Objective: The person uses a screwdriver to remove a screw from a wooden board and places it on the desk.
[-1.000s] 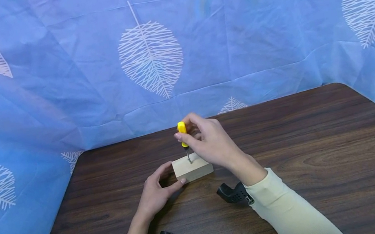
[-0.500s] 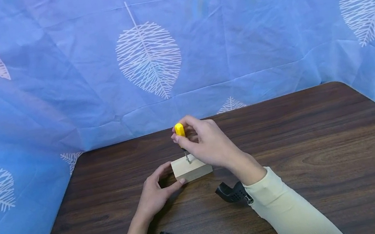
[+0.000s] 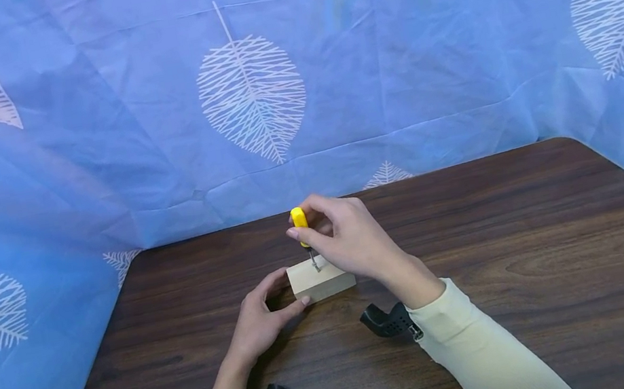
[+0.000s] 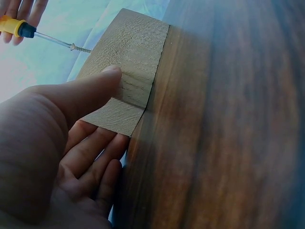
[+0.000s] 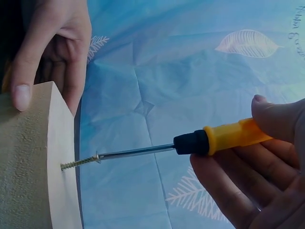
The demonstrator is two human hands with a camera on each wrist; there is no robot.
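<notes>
A pale wooden block (image 3: 324, 287) lies on the dark wood table. My left hand (image 3: 259, 320) grips its left end, thumb on the near face and fingers behind. A brass-coloured screw (image 5: 78, 163) stands in the block's upper face, with much of its thread showing above the wood. My right hand (image 3: 353, 236) holds a screwdriver (image 5: 228, 137) by its yellow handle, between thumb and fingers. The screwdriver's tip meets the screw head, and shaft and screw are nearly in line. In the left wrist view, the same screw (image 4: 82, 49) rises from the block beside my left thumb.
The brown table (image 3: 514, 257) spreads around both hands. Behind it and at the sides hangs a blue cloth (image 3: 149, 111) with white leaf prints. Black wrist mounts (image 3: 385, 321) project from both pale sleeves, low over the tabletop.
The screwdriver handle leaned slightly left, and my right fingers shifted around it. The block and my left hand keep their place; the whole head view sways a little.
</notes>
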